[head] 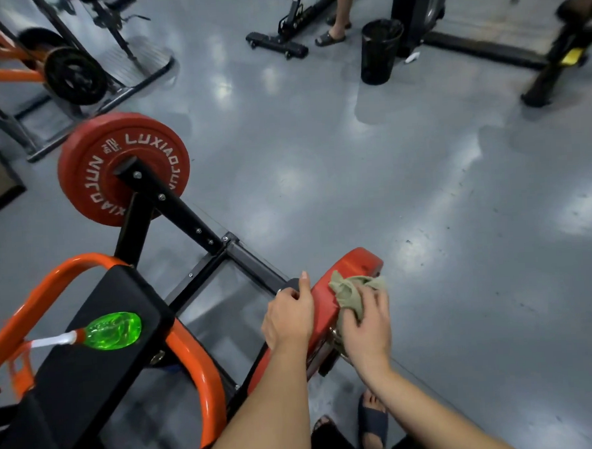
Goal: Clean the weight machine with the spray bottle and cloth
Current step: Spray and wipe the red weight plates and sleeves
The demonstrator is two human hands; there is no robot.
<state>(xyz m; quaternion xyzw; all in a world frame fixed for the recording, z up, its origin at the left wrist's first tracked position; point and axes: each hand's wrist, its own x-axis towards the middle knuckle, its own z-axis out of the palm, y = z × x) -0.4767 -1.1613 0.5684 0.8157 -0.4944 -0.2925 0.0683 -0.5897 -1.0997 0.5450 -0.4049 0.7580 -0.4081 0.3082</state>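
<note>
Cloth point(349, 290) gripped in right hand point(367, 327) presses the red plate point(356, 264); left hand point(287, 317) clasps its rim; spray bottle point(111, 330) lies on pad point(89, 365).

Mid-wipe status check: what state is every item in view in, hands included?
Near red round weight plate: edge-on to the camera, held from both sides.
Left grip: curled over that plate's rim.
Right grip: clutching the cloth against the plate.
Olive-green fabric cloth: crumpled, on the plate.
Green plastic spray bottle: lying on the black pad, unheld.
Far red LUXIAOJUN weight plate: mounted on its black arm.
Black mesh bin: upright.
</note>
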